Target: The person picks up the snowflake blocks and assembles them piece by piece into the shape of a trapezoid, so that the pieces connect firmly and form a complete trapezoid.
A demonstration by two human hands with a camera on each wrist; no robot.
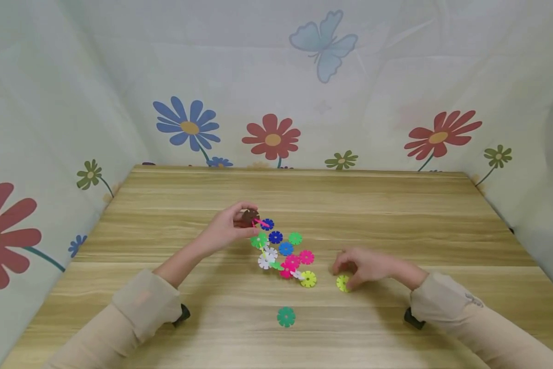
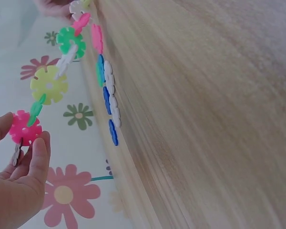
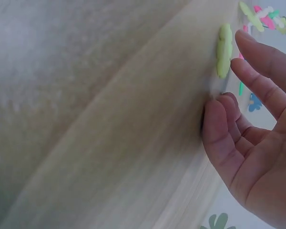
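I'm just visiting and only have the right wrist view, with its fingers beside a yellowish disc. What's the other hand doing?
Observer: The left hand grips one end of a chain of notched discs and holds it above the table.
Visitor: Oh! Is any disc lying off by itself, where I can't see it?
Observer: Yes, a teal-green disc lies apart from the others, nearer the person.
Visitor: I see bits of flowers on the backdrop. Anything else printed there?
Observer: A pale blue butterfly, high on the back cloth.
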